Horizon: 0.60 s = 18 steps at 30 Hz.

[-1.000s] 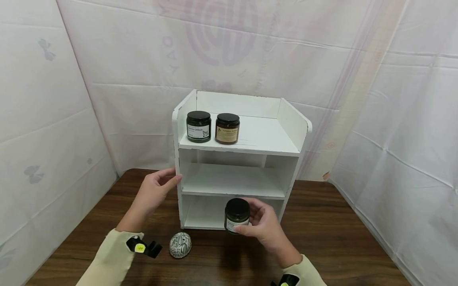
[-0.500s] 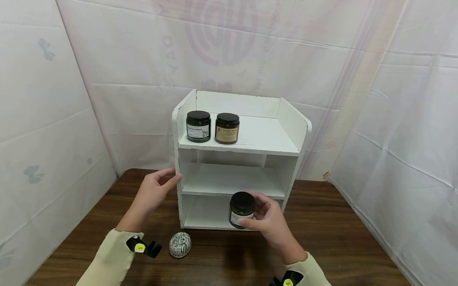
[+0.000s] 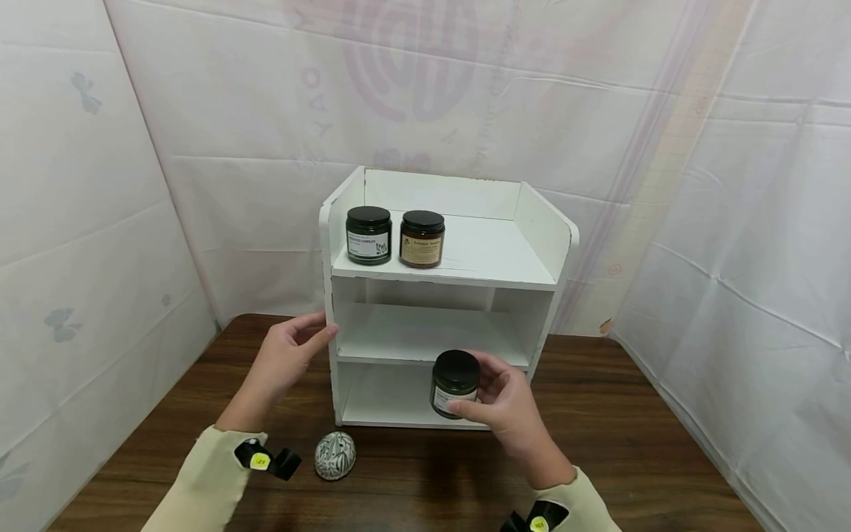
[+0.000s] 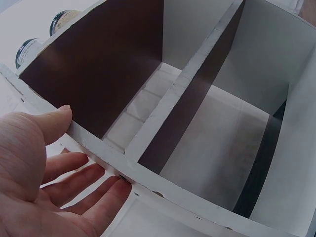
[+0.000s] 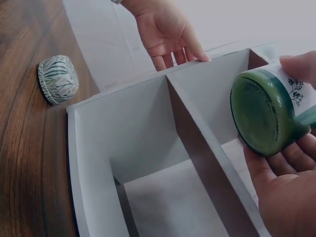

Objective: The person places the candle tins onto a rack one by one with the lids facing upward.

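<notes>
My right hand [image 3: 508, 406] grips a dark green glass candle jar [image 3: 455, 384] with a black lid and white label. The jar is in front of the lower part of a white shelf unit [image 3: 444, 282]. Seen from the right wrist, the jar's green base [image 5: 256, 113] faces the camera, with fingers underneath and thumb on the label. My left hand [image 3: 282, 362] rests against the unit's left side panel, its thumb [image 4: 57, 121] on the front edge and its loosely extended fingers along the outer side. Two candle jars, one green [image 3: 368, 235] and one amber [image 3: 422, 239], stand on the top shelf.
A rounded object with a black-and-white leaf pattern [image 3: 335, 456] sits on the brown wooden table [image 3: 598, 443], before the unit's left front corner. The middle shelf [image 3: 432, 332] lies above the held jar. White cloth [image 3: 219, 185] hangs behind and at both sides.
My right hand has carried the candle jar to the right and slightly up in the head view. The left hand and the shelf unit have stayed in place.
</notes>
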Tool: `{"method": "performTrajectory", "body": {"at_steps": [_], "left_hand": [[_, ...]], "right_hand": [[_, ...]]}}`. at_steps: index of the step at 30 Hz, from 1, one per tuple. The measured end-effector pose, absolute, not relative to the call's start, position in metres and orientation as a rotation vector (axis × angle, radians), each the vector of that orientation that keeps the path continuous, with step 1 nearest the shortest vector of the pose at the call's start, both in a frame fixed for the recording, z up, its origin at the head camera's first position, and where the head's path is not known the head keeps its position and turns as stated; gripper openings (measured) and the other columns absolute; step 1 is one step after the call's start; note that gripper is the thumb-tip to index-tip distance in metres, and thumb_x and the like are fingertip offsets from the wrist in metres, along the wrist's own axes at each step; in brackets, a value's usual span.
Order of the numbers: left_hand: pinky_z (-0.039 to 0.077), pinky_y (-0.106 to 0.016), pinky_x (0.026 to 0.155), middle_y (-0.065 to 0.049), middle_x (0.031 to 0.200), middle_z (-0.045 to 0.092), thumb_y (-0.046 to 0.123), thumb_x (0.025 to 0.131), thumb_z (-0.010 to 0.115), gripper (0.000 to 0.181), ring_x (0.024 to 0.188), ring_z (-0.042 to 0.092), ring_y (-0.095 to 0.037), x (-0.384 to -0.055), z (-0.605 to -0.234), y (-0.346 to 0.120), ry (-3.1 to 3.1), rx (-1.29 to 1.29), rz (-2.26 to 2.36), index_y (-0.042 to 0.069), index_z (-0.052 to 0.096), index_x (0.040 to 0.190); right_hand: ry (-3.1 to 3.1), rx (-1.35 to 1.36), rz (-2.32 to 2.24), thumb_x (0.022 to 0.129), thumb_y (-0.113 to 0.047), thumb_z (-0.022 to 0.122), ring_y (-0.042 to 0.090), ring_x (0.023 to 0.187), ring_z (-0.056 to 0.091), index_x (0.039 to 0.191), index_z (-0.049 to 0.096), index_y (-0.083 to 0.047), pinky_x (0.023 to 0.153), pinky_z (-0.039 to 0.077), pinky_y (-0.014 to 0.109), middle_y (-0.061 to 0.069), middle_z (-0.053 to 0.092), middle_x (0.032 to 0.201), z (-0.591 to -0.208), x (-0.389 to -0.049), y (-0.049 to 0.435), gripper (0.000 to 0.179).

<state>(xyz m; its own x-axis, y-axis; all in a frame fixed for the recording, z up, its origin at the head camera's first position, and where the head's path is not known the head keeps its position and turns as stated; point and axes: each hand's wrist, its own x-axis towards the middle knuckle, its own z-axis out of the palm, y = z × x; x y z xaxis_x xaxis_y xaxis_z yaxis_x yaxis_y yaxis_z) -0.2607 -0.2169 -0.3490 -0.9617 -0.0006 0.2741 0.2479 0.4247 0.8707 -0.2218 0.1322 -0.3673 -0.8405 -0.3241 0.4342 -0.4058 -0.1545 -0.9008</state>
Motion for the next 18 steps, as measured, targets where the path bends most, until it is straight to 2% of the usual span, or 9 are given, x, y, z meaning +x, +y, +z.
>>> {"method": "performTrajectory", "body": {"at_steps": [3, 9, 18], "left_hand": [[0.051, -0.016, 0.085, -0.017, 0.141, 0.062, 0.045, 0.101, 0.064, 0.063, 0.116, 0.061, -0.021, -0.261, -0.349, -0.217, -2.444, -0.218, -1.553, 0.003, 0.055, 0.146], [0.053, -0.022, 0.087, -0.016, 0.141, 0.063, 0.046, 0.1, 0.065, 0.062, 0.113, 0.061, -0.017, -0.261, -0.349, -0.217, -2.446, -0.223, -1.54, 0.004, 0.056, 0.145], [0.051, -0.019, 0.085, -0.016, 0.142, 0.062, 0.047, 0.1, 0.064, 0.063, 0.119, 0.06, -0.025, -0.261, -0.349, -0.218, -2.447, -0.229, -1.544, 0.004, 0.056, 0.146]], "right_hand": [[-2.007, 0.861, 2.166, 0.077, -0.001, 0.088, 0.01, 0.11, 0.068, 0.136, 0.056, 0.007, 0.092, 0.056, 0.024, -0.003, 0.071, 0.122, -0.365, -0.222, 0.134, 0.068], [-1.997, 0.849, 2.141, 0.078, 0.002, 0.086, 0.01, 0.11, 0.067, 0.136, 0.056, 0.008, 0.092, 0.056, 0.024, -0.003, 0.071, 0.122, -0.36, -0.221, 0.138, 0.066], [-1.954, 0.856, 2.151, 0.078, 0.007, 0.083, 0.012, 0.109, 0.067, 0.134, 0.057, 0.007, 0.091, 0.057, 0.026, 0.0, 0.071, 0.121, -0.35, -0.222, 0.139, 0.062]]}}
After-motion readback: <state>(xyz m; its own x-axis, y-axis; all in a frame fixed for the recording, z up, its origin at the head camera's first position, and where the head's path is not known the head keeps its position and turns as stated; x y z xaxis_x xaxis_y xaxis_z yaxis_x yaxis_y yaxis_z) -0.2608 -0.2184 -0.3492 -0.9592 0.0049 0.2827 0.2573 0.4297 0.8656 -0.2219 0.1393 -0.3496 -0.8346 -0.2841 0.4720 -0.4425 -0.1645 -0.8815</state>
